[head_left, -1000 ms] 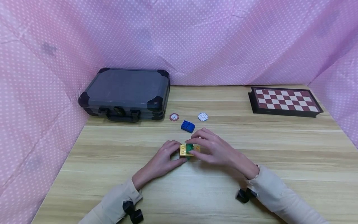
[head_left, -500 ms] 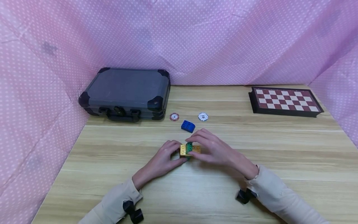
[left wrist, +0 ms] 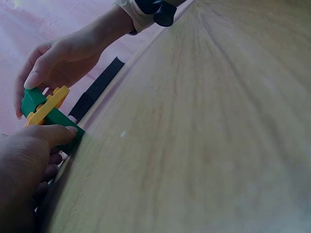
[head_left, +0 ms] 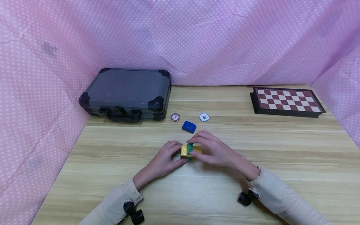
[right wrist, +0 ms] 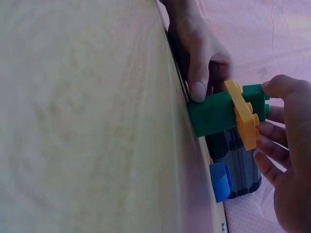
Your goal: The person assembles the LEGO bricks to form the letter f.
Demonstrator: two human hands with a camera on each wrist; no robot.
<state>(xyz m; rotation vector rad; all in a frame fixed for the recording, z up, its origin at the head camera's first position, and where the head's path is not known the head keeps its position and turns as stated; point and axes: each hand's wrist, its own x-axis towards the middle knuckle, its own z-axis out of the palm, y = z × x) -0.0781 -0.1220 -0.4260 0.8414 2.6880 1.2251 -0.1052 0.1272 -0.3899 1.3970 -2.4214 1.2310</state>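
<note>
1. Has shifted the upper green brick (head_left: 190,148) only slightly over the last second, now showing its studs more clearly in the head view; differs hardly at all from half a second ago.
2. Pinches that brick in the right-hand grip (head_left: 215,148), closed down to the brick's own width, with thumb at the near side and a fingertip at the far side.
3. Holds the lower green blocks (right wrist: 216,114) in the left-hand grip (head_left: 166,159), closed around them with thumb on the near face and fingers behind, much as a second ago.
4. Sets the upper green brick across the middle of the yellow plate (head_left: 184,151), above the lower green blocks, near the centre of the surface (head_left: 180,193).
5. Suggests, as a judgement, a fine adjusting of the top brick against a steadied base rather than a fresh placement. Cannot confirm full seating on the plate from these views.
6. Has left the blue brick (head_left: 189,127), just beyond the stack, unmoved; likewise the red chip (head_left: 175,117) and the white chip (head_left: 204,117) farther back.
</note>
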